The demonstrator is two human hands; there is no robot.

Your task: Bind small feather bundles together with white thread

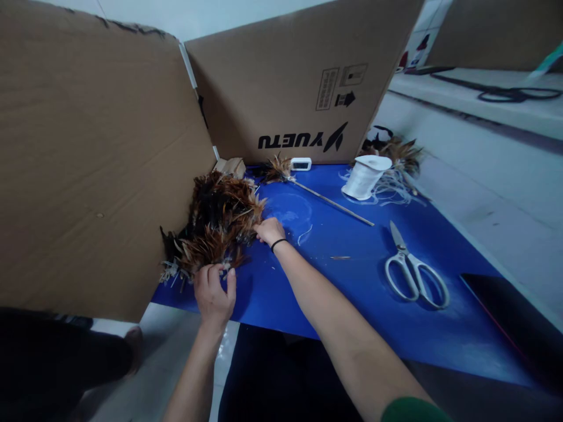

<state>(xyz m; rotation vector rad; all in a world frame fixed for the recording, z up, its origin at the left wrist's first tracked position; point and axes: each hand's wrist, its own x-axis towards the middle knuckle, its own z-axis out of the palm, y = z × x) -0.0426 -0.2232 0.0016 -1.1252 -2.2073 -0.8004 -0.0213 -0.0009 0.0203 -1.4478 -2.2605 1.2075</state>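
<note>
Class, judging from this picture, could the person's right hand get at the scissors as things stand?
Likely yes: the right hand is at the feather pile, and only thin scraps lie on the blue tabletop between it and the scissors.

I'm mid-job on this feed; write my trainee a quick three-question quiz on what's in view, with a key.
1. Multiple choice: the left hand and the right hand are both nearest to which of these?
A) the white spool
B) the feather pile
C) the small white display

2. True or false: the scissors lie on the blue tabletop.

3. Fill in: the black band circles the person's ____ wrist.

Key: 1. B; 2. true; 3. right
</note>
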